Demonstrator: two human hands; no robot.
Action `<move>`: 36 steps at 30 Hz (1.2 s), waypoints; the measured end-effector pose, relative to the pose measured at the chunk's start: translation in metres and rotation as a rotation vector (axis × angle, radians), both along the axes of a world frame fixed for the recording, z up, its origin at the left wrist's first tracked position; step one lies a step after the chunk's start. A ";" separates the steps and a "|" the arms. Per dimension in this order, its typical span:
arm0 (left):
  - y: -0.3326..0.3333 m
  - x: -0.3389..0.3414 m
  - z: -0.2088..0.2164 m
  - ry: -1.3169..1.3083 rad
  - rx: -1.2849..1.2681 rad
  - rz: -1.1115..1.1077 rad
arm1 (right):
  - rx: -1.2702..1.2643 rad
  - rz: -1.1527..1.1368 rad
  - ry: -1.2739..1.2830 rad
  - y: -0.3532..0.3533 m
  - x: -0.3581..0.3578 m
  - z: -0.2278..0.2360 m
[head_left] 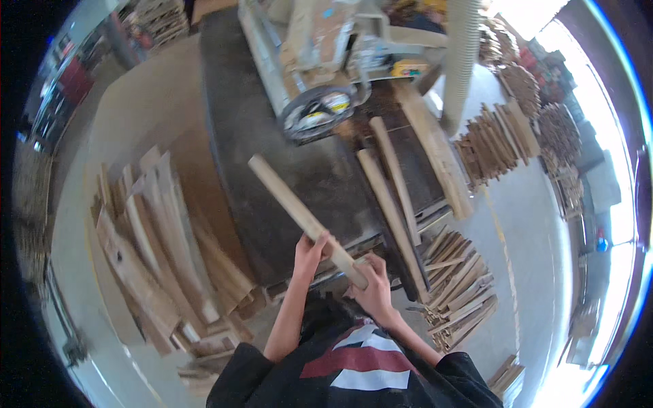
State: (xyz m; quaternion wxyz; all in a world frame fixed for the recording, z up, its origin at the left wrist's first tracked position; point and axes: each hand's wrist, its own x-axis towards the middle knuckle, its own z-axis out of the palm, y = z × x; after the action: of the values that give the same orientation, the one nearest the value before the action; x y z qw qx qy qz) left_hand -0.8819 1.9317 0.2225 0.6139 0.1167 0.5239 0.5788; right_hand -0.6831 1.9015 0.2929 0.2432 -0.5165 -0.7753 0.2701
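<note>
Both my hands grip a pale wooden strip (291,201) that slants over the dark machine table (255,224), its far end pointing away to the left. My left hand (312,254) is closed around the strip at about its lower middle. Around the near end, close to my body, wraps my right hand (371,280); some of its fingers are hidden. Beyond the strip's far end hangs a rounded guard (316,113) with a clear window. To the right, a narrow wooden strip (392,224) and a shorter strip (396,178) lie lengthwise on the table.
A wide board (435,149) rests along the table's right side, near a ribbed hose (462,61). Rough planks (160,251) are stacked at the left. Thin offcuts (459,292) lie heaped at the lower right, with another wood stack (498,141) behind.
</note>
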 end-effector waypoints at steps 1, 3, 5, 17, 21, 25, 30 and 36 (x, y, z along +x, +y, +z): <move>0.001 0.008 0.000 0.004 0.070 -0.012 | 0.016 0.013 0.040 0.000 0.010 0.001; 0.002 0.022 0.003 -0.124 0.076 -0.010 | 0.036 0.023 0.153 -0.002 0.027 0.004; 0.004 0.035 0.006 -0.159 0.089 0.013 | -0.317 0.039 0.054 -0.003 0.050 0.011; -0.009 0.132 -0.003 -0.597 0.023 -0.009 | -0.983 0.180 0.432 -0.007 0.123 -0.044; -0.027 0.145 0.006 -0.263 0.096 0.051 | -0.931 0.305 -0.019 0.016 0.149 -0.034; -0.046 0.100 0.005 0.108 -0.048 0.150 | 0.058 -0.056 0.006 0.051 0.162 -0.025; -0.092 0.088 -0.014 0.585 -0.162 0.306 | -0.020 -0.147 -0.089 0.084 0.161 -0.044; -0.134 0.117 -0.045 0.228 0.007 0.320 | 0.232 -0.061 -0.192 0.071 0.167 -0.057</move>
State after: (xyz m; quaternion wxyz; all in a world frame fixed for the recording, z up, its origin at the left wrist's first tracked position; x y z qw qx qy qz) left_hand -0.7652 1.7981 0.1775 0.4505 0.0989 0.5998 0.6538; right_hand -0.5159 1.9722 0.2358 0.2341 -0.5320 -0.8048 0.1206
